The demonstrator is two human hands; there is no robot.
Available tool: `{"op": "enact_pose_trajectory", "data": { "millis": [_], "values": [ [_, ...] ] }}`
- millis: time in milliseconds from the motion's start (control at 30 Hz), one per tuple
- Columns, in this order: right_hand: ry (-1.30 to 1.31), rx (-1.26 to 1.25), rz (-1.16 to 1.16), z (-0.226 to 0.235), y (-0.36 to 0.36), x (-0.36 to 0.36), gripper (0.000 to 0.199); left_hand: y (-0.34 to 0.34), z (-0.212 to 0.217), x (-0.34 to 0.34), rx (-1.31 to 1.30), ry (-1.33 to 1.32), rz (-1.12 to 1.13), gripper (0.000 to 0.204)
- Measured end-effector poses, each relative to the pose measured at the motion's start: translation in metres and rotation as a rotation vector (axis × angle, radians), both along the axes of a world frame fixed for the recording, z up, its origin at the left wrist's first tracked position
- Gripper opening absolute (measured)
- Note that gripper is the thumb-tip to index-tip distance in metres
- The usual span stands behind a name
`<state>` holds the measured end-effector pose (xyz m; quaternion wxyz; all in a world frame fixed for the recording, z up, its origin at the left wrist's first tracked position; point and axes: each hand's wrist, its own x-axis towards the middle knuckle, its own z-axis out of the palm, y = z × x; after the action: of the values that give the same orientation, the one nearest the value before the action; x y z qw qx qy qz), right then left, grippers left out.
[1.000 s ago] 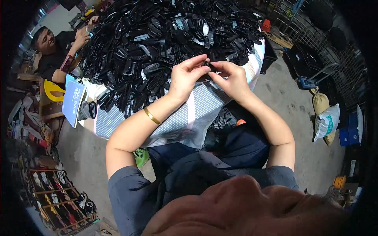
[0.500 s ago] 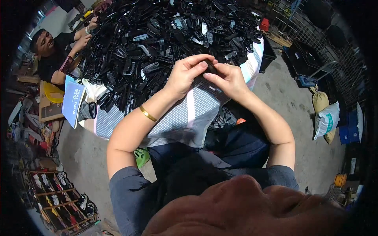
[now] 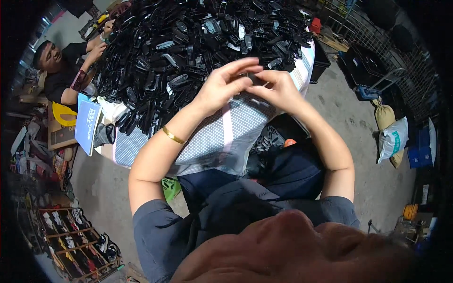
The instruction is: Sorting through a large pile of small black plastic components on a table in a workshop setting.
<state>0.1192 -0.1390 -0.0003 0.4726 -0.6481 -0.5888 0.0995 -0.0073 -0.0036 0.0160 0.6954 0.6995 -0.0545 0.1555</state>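
Observation:
My left hand [image 3: 226, 85], its wrist in a gold bangle [image 3: 173, 135], is over the near edge of a cloth-covered table. My right hand [image 3: 280, 90] meets it there, the thumbs and fingertips of both close together. Both hands look pinched round something small and dark, mostly hidden by the fingers, so I cannot make out its kind. Just beyond them lies a big heap of small, elongated black plastic parts [image 3: 174, 61], some with glossy faces. A patterned cloth [image 3: 203, 146] with a pale stripe hangs toward my lap.
At the far left another person's hands [image 3: 97, 49] reach to the heap. A blue booklet [image 3: 88, 127] stands by the table's left edge. Below the cloth, a container holds grey parts [image 3: 269, 140] beside my leg. Sacks [image 3: 392, 139] and a dark crate [image 3: 363, 63] sit on the right floor.
My fingers have spread a little and the right fingertips have shifted. The dark piece that showed between my hands is now mostly out of sight.

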Motion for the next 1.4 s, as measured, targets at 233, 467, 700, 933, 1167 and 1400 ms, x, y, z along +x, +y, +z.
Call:
{"op": "enact_pose_trajectory", "data": {
  "millis": [233, 467, 700, 933, 1167, 1400],
  "values": [
    [-0.208, -0.638, 0.401, 0.031, -0.036, 0.022, 0.034, 0.002, -0.037, 0.007, 1.131, -0.098, 0.364, 0.033],
    [-0.175, -0.208, 0.069, 0.051, 0.022, 0.038, 0.023, -0.008, -0.033, -0.002, 1.11, -0.092, 0.367, 0.023],
    [-0.521, 0.023, -0.59, 0.055, 0.145, 0.071, 0.037, -0.029, -0.021, -0.016, 1.208, 0.041, 0.291, 0.018],
    [-0.533, -0.09, -0.77, 0.053, 0.19, 0.074, 0.038, -0.026, -0.026, -0.013, 1.091, 0.062, 0.198, 0.015],
    [-0.257, 0.184, -0.363, 0.051, 0.136, 0.062, 0.036, -0.005, -0.02, -0.011, 0.683, 0.298, 0.05, 0.04],
    [0.213, 0.048, -0.074, 0.024, 0.026, 0.024, 0.027, 0.0, -0.018, 0.002, 0.157, 0.187, 0.394, 0.032]
  ]
}}
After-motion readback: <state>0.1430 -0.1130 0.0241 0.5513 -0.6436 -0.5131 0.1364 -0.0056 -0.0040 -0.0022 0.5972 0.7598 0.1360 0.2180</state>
